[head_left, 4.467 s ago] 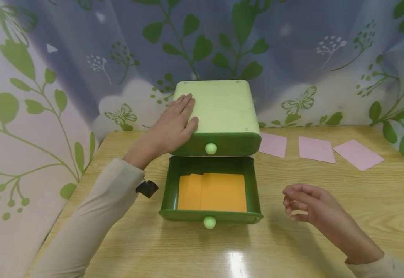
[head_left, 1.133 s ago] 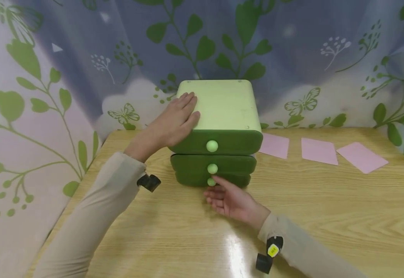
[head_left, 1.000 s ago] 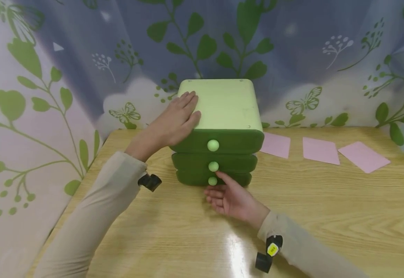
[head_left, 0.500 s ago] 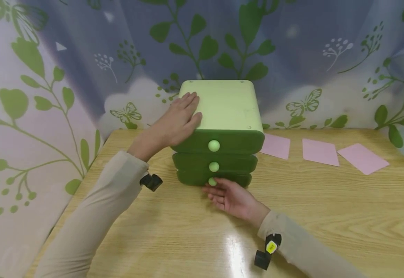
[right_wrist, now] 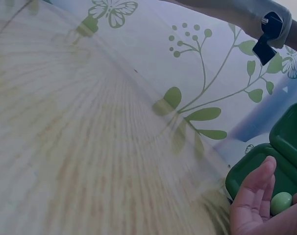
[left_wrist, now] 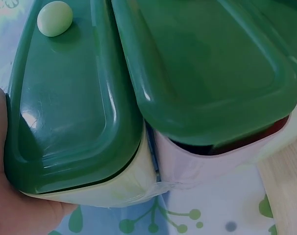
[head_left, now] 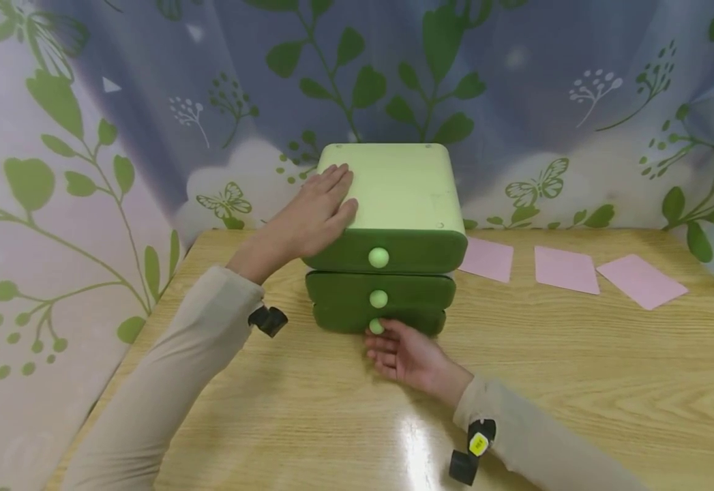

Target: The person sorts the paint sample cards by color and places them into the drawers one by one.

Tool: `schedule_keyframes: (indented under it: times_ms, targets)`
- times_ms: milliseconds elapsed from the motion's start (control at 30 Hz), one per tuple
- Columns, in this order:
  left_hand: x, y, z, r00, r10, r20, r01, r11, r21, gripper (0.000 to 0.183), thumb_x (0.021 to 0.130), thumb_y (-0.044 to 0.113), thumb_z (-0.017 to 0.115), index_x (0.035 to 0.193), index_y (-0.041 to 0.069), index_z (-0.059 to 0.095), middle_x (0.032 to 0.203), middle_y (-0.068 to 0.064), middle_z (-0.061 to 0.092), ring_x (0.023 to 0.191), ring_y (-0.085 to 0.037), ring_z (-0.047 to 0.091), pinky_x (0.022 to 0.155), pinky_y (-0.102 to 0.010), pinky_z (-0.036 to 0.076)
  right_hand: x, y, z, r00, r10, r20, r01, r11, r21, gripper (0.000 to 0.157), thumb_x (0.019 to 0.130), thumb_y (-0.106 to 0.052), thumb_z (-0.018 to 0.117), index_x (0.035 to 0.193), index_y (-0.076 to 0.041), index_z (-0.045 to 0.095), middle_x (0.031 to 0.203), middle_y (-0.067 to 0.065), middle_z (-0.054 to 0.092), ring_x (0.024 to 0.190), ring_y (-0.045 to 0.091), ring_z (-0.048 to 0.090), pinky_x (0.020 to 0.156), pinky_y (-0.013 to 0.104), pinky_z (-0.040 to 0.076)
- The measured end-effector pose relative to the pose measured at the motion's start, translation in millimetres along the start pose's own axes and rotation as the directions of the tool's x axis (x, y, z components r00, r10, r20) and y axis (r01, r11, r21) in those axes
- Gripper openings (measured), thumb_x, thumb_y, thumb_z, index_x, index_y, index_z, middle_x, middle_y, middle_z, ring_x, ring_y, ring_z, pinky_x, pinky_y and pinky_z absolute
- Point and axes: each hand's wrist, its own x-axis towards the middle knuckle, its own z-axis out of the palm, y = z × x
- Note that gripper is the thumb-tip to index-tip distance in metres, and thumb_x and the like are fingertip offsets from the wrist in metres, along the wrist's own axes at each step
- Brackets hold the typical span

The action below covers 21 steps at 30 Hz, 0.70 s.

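Observation:
A small drawer chest with a pale green top (head_left: 399,184) and three dark green drawers stands mid-table. My left hand (head_left: 320,211) rests flat on the left of its top; in the left wrist view, part of that hand shows beside the top drawer (left_wrist: 65,98). My right hand (head_left: 414,358) is at the bottom drawer (head_left: 338,318), its thumb and fingers pinching the round light green knob (head_left: 377,326). Above it, the middle drawer (head_left: 338,288) sits slightly out, and a narrow gap shows behind its front (left_wrist: 217,68) in the left wrist view.
Pink cards (head_left: 567,269) lie in a row on the wooden table (head_left: 577,382), right of the chest. A leaf-patterned curtain (head_left: 516,102) hangs behind and to the left. Black wrist cameras (head_left: 269,320) are strapped over the beige sleeves.
The middle drawer, earlier open with orange cards inside, was pushed in. My right hand moved from the right to its knob, then down to the bottom knob. The left hand stays put.

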Motion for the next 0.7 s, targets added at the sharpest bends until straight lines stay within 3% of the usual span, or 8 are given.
schedule_keyframes:
  times_ms: [167, 400, 700]
  targets:
    - [-1.7, -1.2, -1.2, 1.0, -0.008, 0.005, 0.008, 1.0, 0.0, 0.061, 0.105, 0.034, 0.019, 0.153, -0.003, 0.01, 0.16, -0.017, 0.003, 0.148, -0.027, -0.003, 0.118, -0.037, -0.004, -4, 2, 3.9, 0.999, 0.024, 0.024, -0.024, 1.0, -0.009, 0.028, 0.103, -0.026, 0.042, 0.101, -0.004, 0.059, 0.087, 0.002, 0.065, 0.074, 0.011, 0.061, 0.067, 0.021, 0.052]
    - [-2.4, -1.4, 0.8, 1.0, 0.0, 0.007, 0.0, 1.0, -0.002, 0.06, 0.106, 0.034, 0.02, 0.153, -0.003, 0.01, 0.16, -0.017, 0.003, 0.148, -0.028, -0.003, 0.118, -0.039, -0.003, -6, -5, 10.3, 0.997, 0.082, 0.008, -0.081, 0.994, -0.078, 0.034, 0.1, -0.04, 0.046, 0.107, -0.007, 0.049, 0.092, 0.001, 0.061, 0.077, 0.009, 0.059, 0.065, 0.019, 0.05]
    - [-0.1, 0.1, 0.6, 1.0, 0.005, 0.001, -0.005, 1.0, 0.007, 0.061, 0.105, 0.034, 0.02, 0.152, -0.004, 0.01, 0.16, -0.018, 0.003, 0.148, -0.028, -0.004, 0.118, -0.039, -0.003, -1, -4, 9.5, 0.997, 0.056, -0.046, -0.063, 0.985, -0.163, 0.043, 0.097, -0.052, 0.048, 0.103, -0.01, 0.053, 0.092, 0.002, 0.062, 0.071, 0.009, 0.057, 0.061, 0.016, 0.047]
